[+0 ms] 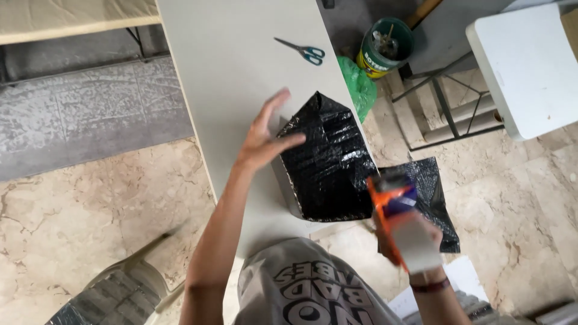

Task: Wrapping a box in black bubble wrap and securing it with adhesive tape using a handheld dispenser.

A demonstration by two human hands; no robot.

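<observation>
A black bubble-wrap package (328,162) lies on the pale table (241,72) near its right edge. My left hand (265,132) rests flat on the package's left side, fingers spread and holding nothing. My right hand (412,238) grips an orange tape dispenser (391,201) with a roll of tape, raised just off the package's lower right corner, beyond the table edge.
Teal-handled scissors (304,52) lie further up the table. A second black bubble-wrap sheet (436,198) lies on the marble floor. A green bucket (385,45), a green bag (360,84) and a white folding table (527,66) stand to the right.
</observation>
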